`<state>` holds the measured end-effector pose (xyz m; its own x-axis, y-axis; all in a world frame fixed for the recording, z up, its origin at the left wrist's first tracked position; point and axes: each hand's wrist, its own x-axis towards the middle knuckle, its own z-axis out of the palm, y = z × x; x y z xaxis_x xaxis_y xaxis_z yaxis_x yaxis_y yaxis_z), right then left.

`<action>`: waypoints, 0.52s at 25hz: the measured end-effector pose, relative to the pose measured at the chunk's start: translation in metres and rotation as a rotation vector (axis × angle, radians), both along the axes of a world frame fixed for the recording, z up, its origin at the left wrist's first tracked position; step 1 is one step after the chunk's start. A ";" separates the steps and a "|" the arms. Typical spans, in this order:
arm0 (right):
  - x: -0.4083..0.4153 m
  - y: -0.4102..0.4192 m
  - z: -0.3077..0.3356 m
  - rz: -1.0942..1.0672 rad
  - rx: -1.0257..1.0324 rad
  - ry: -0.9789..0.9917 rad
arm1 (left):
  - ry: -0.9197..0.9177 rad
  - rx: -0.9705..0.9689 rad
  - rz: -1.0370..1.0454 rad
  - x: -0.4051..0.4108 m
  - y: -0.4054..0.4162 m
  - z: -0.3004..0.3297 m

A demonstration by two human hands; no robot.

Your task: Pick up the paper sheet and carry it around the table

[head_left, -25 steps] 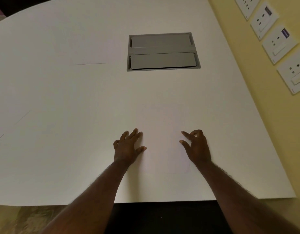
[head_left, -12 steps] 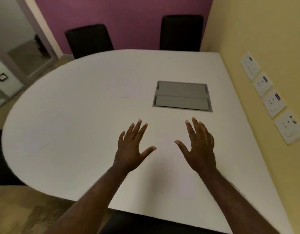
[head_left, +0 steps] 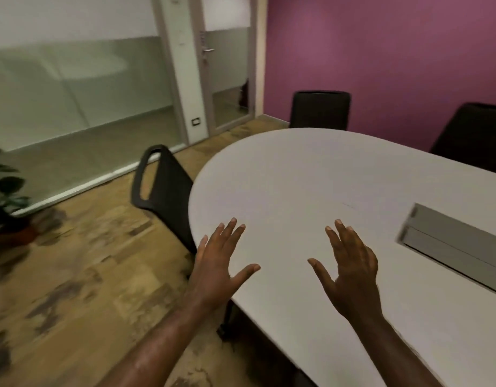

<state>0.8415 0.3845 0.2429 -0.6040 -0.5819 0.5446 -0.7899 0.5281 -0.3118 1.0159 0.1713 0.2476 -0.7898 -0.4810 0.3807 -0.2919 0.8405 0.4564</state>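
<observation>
Left hand (head_left: 218,270) spread flat, fingers splayed, over the table's (head_left: 283,185) rounded left edge; right hand (head_left: 350,270) likewise spread, holding nothing, further in and nearer the grey cable hatch (head_left: 453,241), which runs lengthwise to its right; contact with the tabletop probably none, blur hides it.

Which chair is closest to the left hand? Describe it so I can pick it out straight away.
Start at the white table and follow its rounded end toward the glass partition. The black chair stands there on the wood floor, just beyond the open left hand. Unlike the two black chairs by the purple wall, it shows an open loop at the edge of its back.
</observation>
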 end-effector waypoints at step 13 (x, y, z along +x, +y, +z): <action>0.172 -0.336 0.032 0.413 -0.023 0.017 | -0.011 -0.082 0.338 0.230 -0.257 0.032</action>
<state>1.0136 0.0488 0.2750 -0.3130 -0.7613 0.5678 -0.9391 0.1586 -0.3049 1.2456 -0.0857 0.2794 -0.5957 -0.6838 0.4213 -0.5644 0.7296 0.3862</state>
